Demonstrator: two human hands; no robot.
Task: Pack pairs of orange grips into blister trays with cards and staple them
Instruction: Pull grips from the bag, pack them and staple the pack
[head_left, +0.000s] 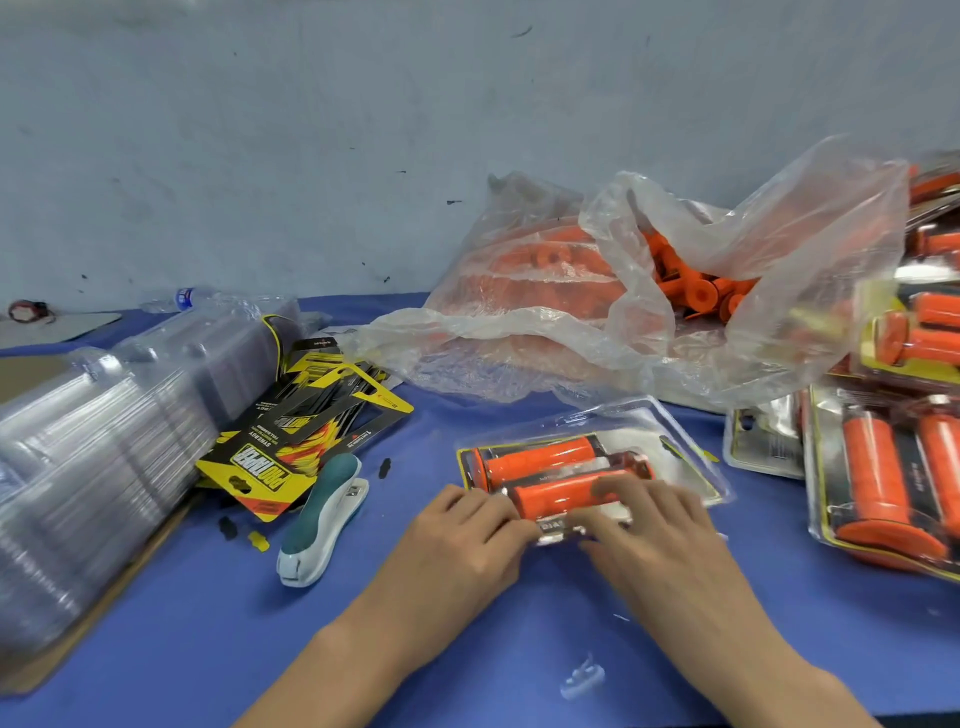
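Both of your grips sit on the blister tray (597, 413) at the middle of the blue desk (311, 665). Your right grip (654, 525), blurred, lays spread, nearly straight fingers flat on the tray's near edge and clasps nothing. Your left grip (467, 525) rests its fingers over the near left corner with the thumb hidden, so you cannot tell whether it pinches the tray. Inside the tray, a pair of orange grips (540, 460) lies side by side on a yellow-edged card (680, 467). To the left, a teal-and-white stapler (324, 512) lies just beside a fanned heap of yellow-and-black cards (311, 431), with stacked empty trays (104, 441) farther left. Behind the tray, a crumpled plastic bag (779, 291) holds loose orange grips (691, 291). Filled packs (883, 467) pile up at the right.
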